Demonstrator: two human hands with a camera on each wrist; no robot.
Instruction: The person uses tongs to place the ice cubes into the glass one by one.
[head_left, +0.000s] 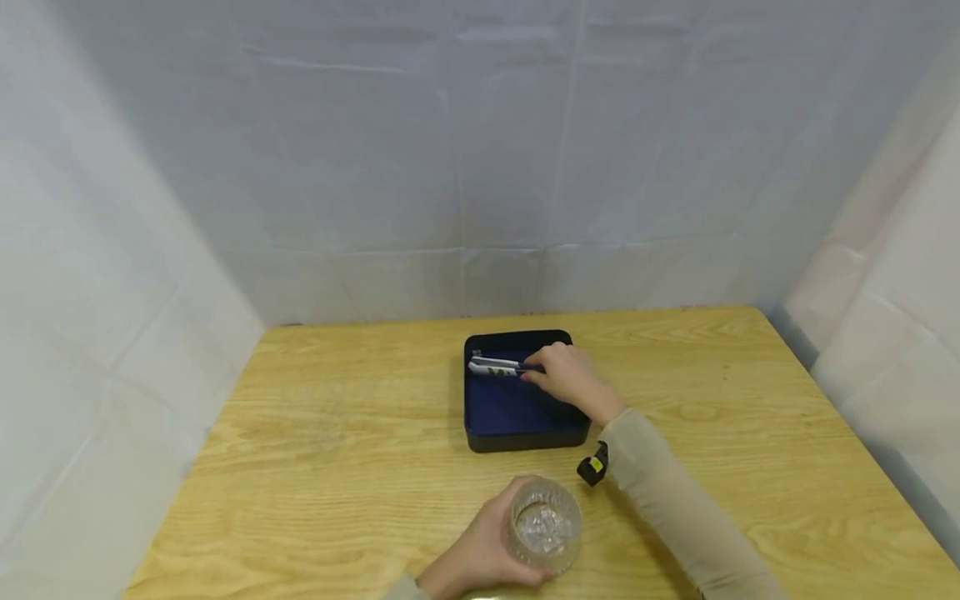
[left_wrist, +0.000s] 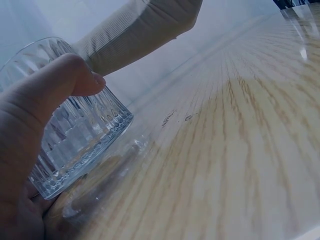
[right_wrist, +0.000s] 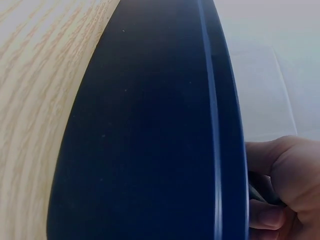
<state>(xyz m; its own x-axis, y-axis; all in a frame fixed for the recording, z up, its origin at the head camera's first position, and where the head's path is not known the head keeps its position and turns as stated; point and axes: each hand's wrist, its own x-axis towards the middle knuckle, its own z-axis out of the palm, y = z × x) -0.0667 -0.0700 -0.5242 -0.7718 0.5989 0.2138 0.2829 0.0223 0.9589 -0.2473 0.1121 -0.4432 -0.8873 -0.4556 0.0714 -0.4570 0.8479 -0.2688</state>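
My left hand (head_left: pixel 487 542) grips a clear ribbed glass tumbler (head_left: pixel 546 527) near the front of the table. The thumb lies across the tumbler's wall (left_wrist: pixel 75 130) in the left wrist view, the base close to the tabletop. My right hand (head_left: pixel 567 377) reaches over a dark blue box (head_left: pixel 528 442) and pinches the dark end of a slim white utensil (head_left: pixel 495 367) with dark markings. Its white part points left inside the box; its exact kind is unclear. In the right wrist view, the box wall (right_wrist: pixel 145 125) hides most of what the fingers hold.
The wooden table (head_left: pixel 337 433) has white sheeting (head_left: pixel 450 167) behind it and on both sides. A small metallic-looking piece (head_left: pixel 476 353) shows in the box's back left corner. A black wrist device (head_left: pixel 593 467) with a yellow mark hangs below my right sleeve.
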